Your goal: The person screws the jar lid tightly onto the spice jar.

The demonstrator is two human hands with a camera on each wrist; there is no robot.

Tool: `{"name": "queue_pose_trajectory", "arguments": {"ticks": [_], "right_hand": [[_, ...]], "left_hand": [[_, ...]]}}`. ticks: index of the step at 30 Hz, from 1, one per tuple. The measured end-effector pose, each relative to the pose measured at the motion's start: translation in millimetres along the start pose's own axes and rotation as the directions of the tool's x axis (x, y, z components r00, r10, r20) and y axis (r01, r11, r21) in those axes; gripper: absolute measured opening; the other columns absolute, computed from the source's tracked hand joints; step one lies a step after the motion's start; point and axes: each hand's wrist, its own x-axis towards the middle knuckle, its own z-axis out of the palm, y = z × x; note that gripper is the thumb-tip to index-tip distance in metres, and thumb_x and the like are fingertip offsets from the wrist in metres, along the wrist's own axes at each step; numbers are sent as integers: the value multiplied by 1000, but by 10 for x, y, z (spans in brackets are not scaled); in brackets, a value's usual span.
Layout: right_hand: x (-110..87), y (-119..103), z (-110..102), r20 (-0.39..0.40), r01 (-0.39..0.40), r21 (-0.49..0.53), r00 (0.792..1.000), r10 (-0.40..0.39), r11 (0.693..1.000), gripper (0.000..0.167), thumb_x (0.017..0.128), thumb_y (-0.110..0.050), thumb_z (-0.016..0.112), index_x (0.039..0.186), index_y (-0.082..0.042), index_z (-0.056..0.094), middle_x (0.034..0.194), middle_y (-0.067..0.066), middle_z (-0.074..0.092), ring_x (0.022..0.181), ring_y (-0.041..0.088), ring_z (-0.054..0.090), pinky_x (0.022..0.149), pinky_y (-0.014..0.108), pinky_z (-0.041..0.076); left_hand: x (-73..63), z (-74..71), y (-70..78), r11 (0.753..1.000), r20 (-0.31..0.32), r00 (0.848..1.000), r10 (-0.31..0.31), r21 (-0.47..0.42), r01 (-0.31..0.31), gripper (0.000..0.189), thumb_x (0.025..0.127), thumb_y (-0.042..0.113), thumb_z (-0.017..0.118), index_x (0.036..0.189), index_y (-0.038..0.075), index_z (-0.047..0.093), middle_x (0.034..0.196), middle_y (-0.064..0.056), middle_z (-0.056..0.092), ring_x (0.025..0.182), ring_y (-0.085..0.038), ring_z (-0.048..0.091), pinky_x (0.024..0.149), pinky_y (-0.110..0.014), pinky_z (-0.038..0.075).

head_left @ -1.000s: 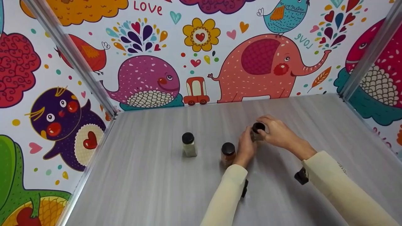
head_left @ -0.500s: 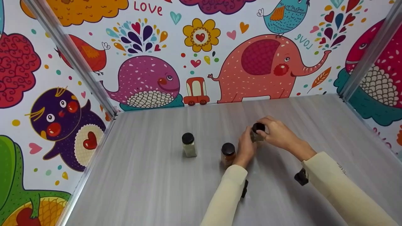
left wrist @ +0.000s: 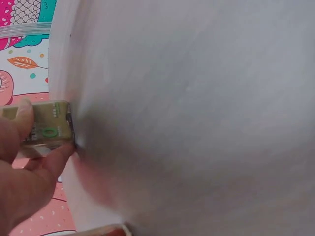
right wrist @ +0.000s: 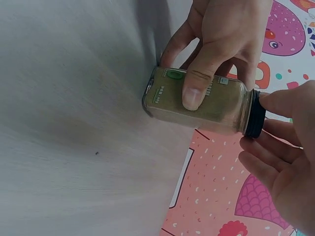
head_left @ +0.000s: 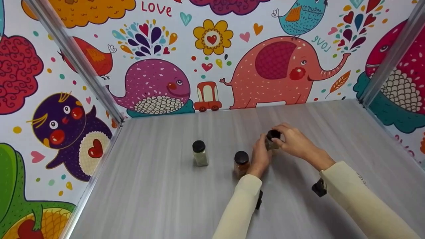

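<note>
A clear square spice jar [right wrist: 211,105] filled with greenish-brown powder stands upright on the table, green print on its label. My left hand [head_left: 261,156] grips its body, the thumb laid along one face in the right wrist view. With the thumb and fingertips of my right hand [head_left: 297,142] I pinch the jar's black cap [right wrist: 256,114], which sits on the neck. In the left wrist view the same jar's body [left wrist: 49,125] shows between my left thumb and fingers, its cap out of frame.
Left of my left wrist stands a black-capped jar of reddish spice [head_left: 241,163], partly hidden by that hand. Farther left is a black-capped jar of pale powder [head_left: 200,154]. The grey table [head_left: 149,186] meets a cartoon-printed wall [head_left: 212,66] behind, with metal rails at the corners.
</note>
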Motion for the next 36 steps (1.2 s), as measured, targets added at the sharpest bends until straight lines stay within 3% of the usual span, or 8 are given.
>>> {"name": "queue_pose_trajectory", "arguments": {"ticks": [7, 16, 20, 28, 36], "right_hand": [[-6, -11, -12, 19, -19, 0, 1000, 19, 1000, 49, 94, -12, 68, 138, 4, 54, 140, 23, 53, 124, 40, 59, 102, 55, 49], [8, -2, -1, -36, 51, -28, 998, -52, 998, 36, 91, -1, 68, 126, 7, 63, 122, 22, 65, 108, 37, 67, 93, 52, 55], [4, -6, -3, -39, 29, -27, 999, -30, 999, 37, 92, -6, 69, 126, 7, 62, 122, 22, 64, 107, 36, 67, 93, 52, 55], [-3, 9, -12, -21, 9, -9, 1000, -9, 1000, 42, 94, -9, 67, 132, 5, 59, 136, 23, 57, 120, 40, 61, 100, 55, 50], [-18, 10, 23, -26, 40, -7, 999, -40, 999, 33, 92, 0, 66, 125, 5, 64, 125, 21, 63, 111, 36, 65, 95, 52, 55]], "left_hand": [[-7, 0, 7, 1000, -9, 1000, 15, 6, -15, 45, 85, -9, 69, 125, 10, 57, 114, -11, 69, 107, -24, 67, 91, -31, 55], [2, 15, 1, 999, -22, 999, 39, 39, -38, 51, 82, -16, 62, 126, 10, 57, 110, -11, 69, 105, -25, 66, 88, -31, 54], [12, 20, 5, 999, -7, 1000, 22, 35, -22, 49, 83, -14, 63, 125, 10, 57, 111, -12, 68, 106, -25, 66, 90, -32, 54], [6, 11, -11, 998, -17, 998, 56, 35, -55, 47, 83, -15, 63, 123, 10, 57, 109, -13, 69, 104, -27, 67, 88, -33, 55], [-9, -2, -13, 999, -1, 999, 38, 23, -38, 51, 81, -17, 63, 124, 9, 56, 114, -13, 69, 109, -26, 66, 91, -33, 54]]}}
